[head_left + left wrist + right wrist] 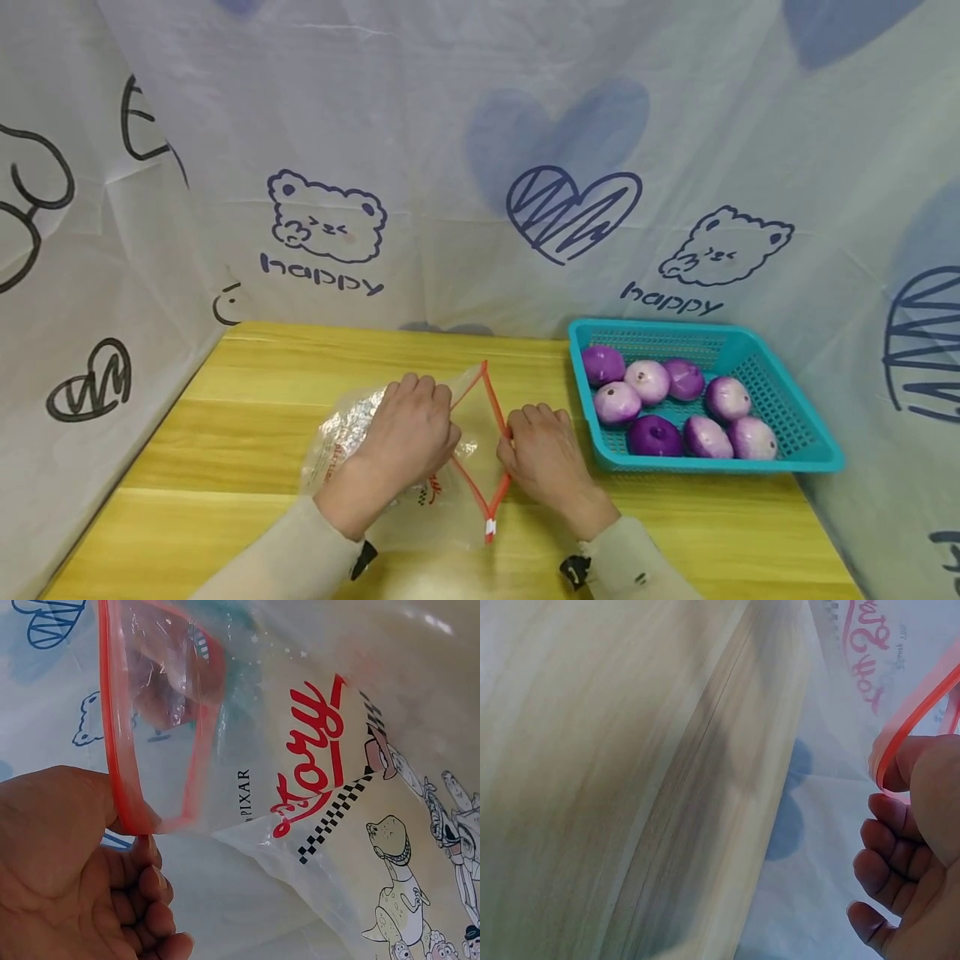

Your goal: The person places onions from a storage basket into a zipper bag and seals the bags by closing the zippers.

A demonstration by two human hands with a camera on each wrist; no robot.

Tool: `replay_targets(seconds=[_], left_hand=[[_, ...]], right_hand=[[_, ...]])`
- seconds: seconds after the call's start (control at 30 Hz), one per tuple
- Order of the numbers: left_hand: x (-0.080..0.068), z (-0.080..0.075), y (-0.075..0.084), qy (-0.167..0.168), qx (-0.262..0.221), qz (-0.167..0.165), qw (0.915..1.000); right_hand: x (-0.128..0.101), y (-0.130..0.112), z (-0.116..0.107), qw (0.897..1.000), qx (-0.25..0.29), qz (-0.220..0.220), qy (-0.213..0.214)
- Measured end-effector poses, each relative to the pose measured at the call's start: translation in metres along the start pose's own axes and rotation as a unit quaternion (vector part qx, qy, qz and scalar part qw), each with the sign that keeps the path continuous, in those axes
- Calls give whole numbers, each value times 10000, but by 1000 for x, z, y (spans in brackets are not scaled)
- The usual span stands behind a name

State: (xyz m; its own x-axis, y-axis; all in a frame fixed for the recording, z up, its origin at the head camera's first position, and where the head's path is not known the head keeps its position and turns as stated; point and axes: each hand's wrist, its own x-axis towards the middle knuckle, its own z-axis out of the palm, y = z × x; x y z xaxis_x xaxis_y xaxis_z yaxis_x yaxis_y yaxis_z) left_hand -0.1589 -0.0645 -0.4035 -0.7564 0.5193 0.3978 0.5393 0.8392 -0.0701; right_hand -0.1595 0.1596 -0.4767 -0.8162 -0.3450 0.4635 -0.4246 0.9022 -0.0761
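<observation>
Bag (pixel 352 437), clear and printed, lies over the middle of the wood-grain table (pixel 202 454) in the head view, its opening toward the right. The left hand (pixel 408 429) grips the left side of the red strip (pixel 496 400) along that opening and the right hand (pixel 543 454) the right side, seemingly to hold the two sides apart in a diamond. A white slider (pixel 491 527) sits at the near end, apparently out of the spread's way. Just to the right, a teal basket (pixel 712 465) keeps purple onions (pixel 654 435) contained and within reach.

The left wrist view shows thumb and index finger pinching the strip, the other fingers curled below; red lettering (pixel 311 754) marks the film.

The right wrist view shows a similar pinch, the remaining fingers loosely bent, probably because thin film needs little force.
</observation>
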Motion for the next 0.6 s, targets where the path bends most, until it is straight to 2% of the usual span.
replay_targets(seconds=[0.2, 0.37, 0.6], left_hand=[[0, -1, 0, 276, -36, -95, 9996], [0, 0, 0, 528, -120, -232, 9983], [1, 0, 0, 306, -476, -577, 9967]], right_hand=[[1, -1, -4, 9999, 113, 97, -61], [6, 1, -14, 9999, 106, -96, 86], [14, 18, -41, 9981, -189, -497, 317]])
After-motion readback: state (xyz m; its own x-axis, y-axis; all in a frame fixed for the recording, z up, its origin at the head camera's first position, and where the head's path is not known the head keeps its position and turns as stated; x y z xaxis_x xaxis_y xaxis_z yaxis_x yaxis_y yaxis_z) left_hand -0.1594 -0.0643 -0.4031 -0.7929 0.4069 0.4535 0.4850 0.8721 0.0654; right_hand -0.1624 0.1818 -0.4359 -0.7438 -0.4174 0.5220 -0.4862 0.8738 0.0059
